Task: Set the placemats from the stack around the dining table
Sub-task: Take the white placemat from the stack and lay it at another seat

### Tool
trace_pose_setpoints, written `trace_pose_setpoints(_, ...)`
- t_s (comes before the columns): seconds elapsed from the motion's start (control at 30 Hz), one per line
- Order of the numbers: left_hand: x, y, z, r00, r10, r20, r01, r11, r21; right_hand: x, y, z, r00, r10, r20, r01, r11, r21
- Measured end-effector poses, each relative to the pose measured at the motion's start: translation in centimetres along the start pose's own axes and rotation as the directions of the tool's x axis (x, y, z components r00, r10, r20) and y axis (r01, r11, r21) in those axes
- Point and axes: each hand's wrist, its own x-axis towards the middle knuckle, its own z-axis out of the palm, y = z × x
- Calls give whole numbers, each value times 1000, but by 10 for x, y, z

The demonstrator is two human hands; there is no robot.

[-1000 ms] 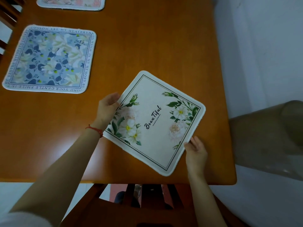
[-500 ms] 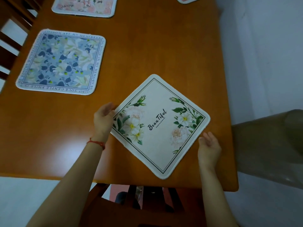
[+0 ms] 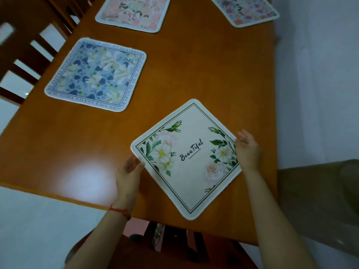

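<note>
A cream placemat [image 3: 191, 167] with white flowers and the word "Beautiful" lies flat on the wooden table [image 3: 204, 78], turned diamond-wise near the front edge. My left hand [image 3: 128, 171] touches its left corner with relaxed fingers. At its right corner, my right hand [image 3: 247, 149] rests against the edge with straight fingers. A blue floral placemat [image 3: 97, 74] lies to the left. Two pink floral placemats lie further back, one at the far middle [image 3: 134, 13] and one at the far right [image 3: 246, 10].
Dark wooden chair backs [image 3: 29, 41] stand along the table's left side. Another chair [image 3: 174, 243] sits under the near edge in front of me. A grey wall [image 3: 314, 74] runs along the right side, with a translucent brownish object [image 3: 320, 200] at lower right.
My right hand slid from the mat's lower right edge up to its right corner. My left hand shifted down along the left edge. The mat turned slightly, and the view tilted, revealing more far mats.
</note>
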Motion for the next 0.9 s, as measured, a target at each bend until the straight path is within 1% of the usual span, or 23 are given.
trace_pose_setpoints(0.1,-8,-9,-1,999,-47,20,48,999,-19,13,1,5,999,-21,40,22,1000,-17)
trace_pose_setpoints(0.23,-13,-18,0,995,-72,70,76,995,-64,23,5,11,995,-21,97,26,998,-56)
trace_pose_setpoints(0.37,-16,-24,5,987,-52,149,65,994,-82,24,9,13,994,-27,106,35,997,-73)
trace_pose_setpoints(0.5,-15,-23,10,985,-11,169,28,995,-100,16,16,14,997,-5,73,10,997,-78)
trace_pose_setpoints(0.63,-2,-15,12,984,28,175,-12,996,-90,0,27,15,999,42,11,-42,999,-32)
trace_pose_setpoints(0.9,22,18,21,959,128,255,-125,992,-29,-51,43,19,986,141,-88,-136,989,66)
